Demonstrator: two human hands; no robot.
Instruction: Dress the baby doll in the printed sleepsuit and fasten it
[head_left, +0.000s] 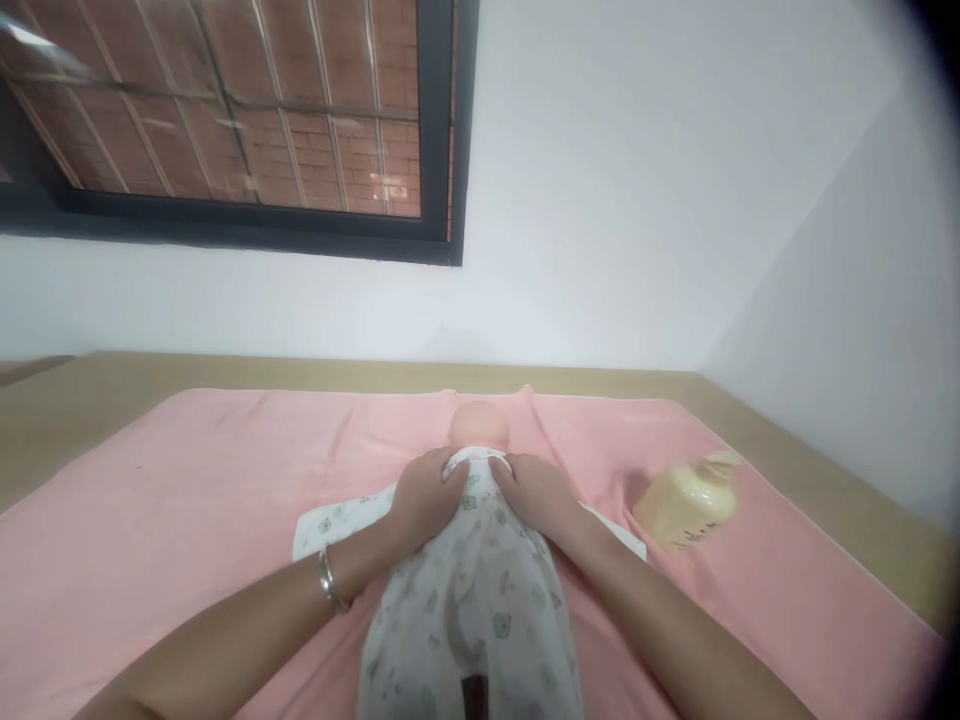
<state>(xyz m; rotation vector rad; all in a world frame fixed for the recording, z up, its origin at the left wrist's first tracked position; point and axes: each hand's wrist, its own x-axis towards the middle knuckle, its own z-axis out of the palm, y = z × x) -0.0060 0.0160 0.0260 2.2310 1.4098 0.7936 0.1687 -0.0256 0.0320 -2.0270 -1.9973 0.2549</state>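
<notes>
A baby doll (480,425) with a smooth bald head lies on a pink cloth, and no facial features show. Over its body is a white baby garment (472,560) printed with small green figures, its sleeves spread out to both sides. My left hand (431,497) is closed around the doll's left-side shoulder by the collar, thumb on top of the fabric. Mirroring it, my right hand (536,492) grips the other shoulder. Both sets of fingers are partly hidden at the sides. The garment's lower part spreads toward me, with a dark gap at the bottom.
A pale yellow bottle (686,503) lies tilted on the pink cloth (247,460) to the right. Under the cloth is a wooden-coloured surface (375,374), bordered by white walls (600,200). A dark-framed window (439,120) with bars is at upper left.
</notes>
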